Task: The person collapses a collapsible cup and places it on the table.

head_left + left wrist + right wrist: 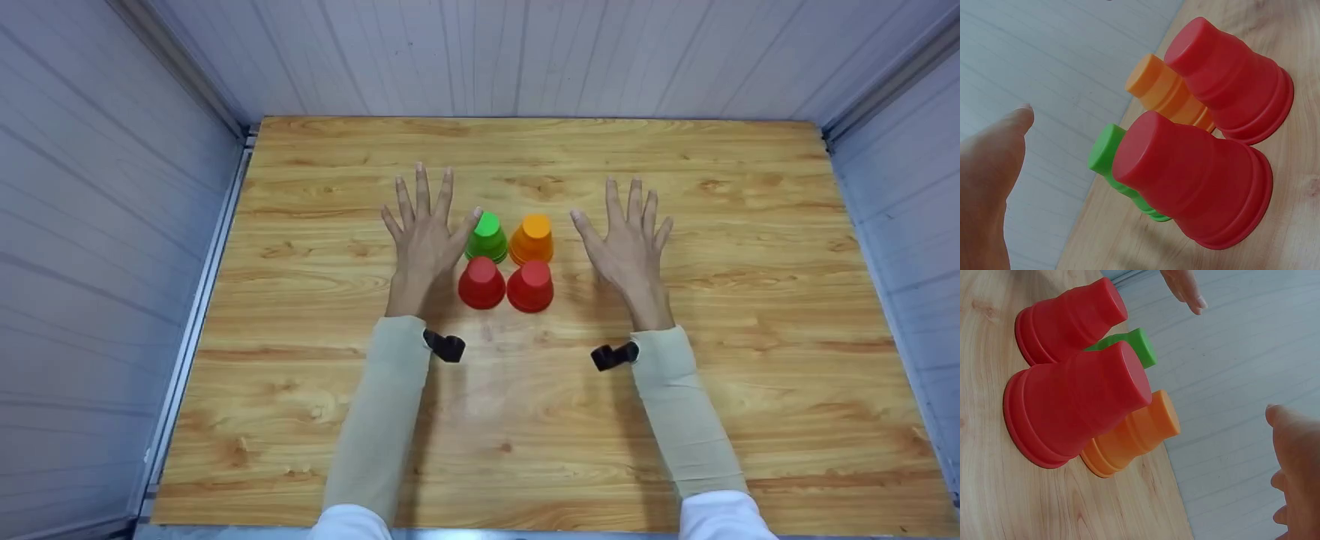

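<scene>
Upside-down plastic cups stand in a tight two-by-two cluster on the wooden table. A green cup (487,236) and an orange cup (533,238) form the far pair; a left red cup (481,283) and a right red cup (531,286) form the near pair. Left of them, my left hand (426,238) is held with fingers spread, its thumb overlapping the green cup's edge in the head view; the left wrist view shows that thumb (1002,140) apart from the cups. My right hand (628,244) hovers to the right, fingers spread, holding nothing.
The wooden tabletop (315,420) extends around the cups to white panel walls at the back (480,60), left (90,262) and right (900,187). A small black wrist camera (446,347) sits on the left sleeve, another black camera (611,356) on the right.
</scene>
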{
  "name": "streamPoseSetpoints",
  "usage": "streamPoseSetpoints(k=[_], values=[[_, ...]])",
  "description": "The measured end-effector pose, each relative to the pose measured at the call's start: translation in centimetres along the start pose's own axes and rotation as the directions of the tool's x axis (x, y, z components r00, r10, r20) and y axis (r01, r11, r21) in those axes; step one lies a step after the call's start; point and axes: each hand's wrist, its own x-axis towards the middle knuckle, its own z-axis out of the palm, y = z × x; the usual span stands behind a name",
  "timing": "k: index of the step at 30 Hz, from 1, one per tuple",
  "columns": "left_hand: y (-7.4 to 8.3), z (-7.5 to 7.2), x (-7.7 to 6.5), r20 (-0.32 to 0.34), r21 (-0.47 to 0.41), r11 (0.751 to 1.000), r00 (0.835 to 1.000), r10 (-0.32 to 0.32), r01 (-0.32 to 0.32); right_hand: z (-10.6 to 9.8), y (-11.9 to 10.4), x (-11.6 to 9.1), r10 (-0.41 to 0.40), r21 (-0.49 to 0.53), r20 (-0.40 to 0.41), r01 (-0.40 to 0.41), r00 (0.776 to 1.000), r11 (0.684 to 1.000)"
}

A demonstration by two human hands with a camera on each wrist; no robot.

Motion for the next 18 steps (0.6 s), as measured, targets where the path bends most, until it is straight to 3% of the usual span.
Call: streamPoseSetpoints(k=[8,13,18], values=[[-0.3,0.1,-0.1,0.018,-0.104,0.994,1.000,-0.008,0.010,0.2,0.5,0.5,-0.091,0.140,-0.070,0.100,0.993,0.985],[-0.5,-0.1,-0.1,0.020,-0.163,0.986,1.000,-0.023,0.026,0.7,1.0,1.0,-0.148,0.308,-0.097,0.171,0.984,0.936],[-1.0,-0.3,-0.3,0.013,-0.246,0.968,0.999,-0.046,0.048,1.4,1.7,1.5,-0.149,0.409,-0.077,0.168,0.986,0.897]])
